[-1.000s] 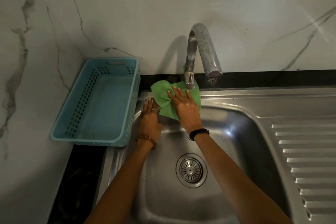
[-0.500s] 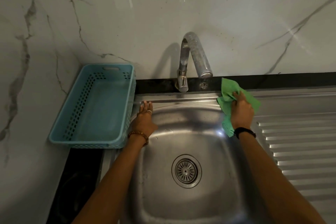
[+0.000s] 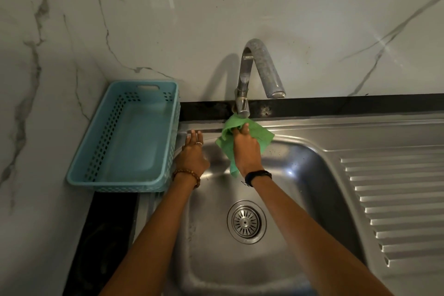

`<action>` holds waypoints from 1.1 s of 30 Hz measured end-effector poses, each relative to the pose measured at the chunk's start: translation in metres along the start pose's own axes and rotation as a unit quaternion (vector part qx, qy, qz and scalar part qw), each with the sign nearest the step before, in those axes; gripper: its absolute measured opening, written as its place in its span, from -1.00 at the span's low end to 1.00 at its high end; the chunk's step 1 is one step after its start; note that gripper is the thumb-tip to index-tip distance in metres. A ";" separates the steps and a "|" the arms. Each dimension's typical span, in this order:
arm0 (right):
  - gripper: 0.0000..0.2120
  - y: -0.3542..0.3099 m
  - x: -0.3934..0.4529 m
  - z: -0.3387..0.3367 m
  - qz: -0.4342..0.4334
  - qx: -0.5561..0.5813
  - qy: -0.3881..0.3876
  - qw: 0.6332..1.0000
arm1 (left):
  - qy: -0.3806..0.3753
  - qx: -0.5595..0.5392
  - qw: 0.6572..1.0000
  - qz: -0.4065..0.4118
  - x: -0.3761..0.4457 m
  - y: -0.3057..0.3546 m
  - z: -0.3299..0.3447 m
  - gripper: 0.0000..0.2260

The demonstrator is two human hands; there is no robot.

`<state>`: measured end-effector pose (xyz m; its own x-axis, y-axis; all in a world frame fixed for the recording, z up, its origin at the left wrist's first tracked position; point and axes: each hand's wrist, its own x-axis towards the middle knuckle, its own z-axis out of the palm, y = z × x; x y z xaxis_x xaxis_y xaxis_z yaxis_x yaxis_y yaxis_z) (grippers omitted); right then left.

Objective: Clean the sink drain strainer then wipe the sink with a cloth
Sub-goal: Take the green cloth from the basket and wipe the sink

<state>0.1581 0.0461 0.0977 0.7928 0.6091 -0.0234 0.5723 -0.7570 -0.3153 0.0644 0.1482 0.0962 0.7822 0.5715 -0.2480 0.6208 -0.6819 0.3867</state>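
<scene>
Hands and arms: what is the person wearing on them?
Both forearms are bare, no sleeves. The left hand has a small silvery ring on one finger and a brown beaded bracelet round its wrist. The right hand has a black band round its wrist.

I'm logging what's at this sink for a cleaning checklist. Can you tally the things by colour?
Green: 1, the cloth gripped by the right hand
Light blue: 1, the basket
Silver metal: 3, the sink, the drain strainer, the tap
Total: 5
</scene>
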 end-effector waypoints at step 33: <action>-0.39 0.360 -0.027 -0.191 0.090 0.339 -0.135 0.927 | -0.074 0.096 0.991 0.048 0.039 0.242 0.089 0.17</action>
<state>0.3830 -0.2880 0.1659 0.7293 0.5932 -0.3408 0.0999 -0.5852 -0.8047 0.2493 -0.0352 0.1011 0.8280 0.4369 -0.3515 0.5310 -0.8124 0.2411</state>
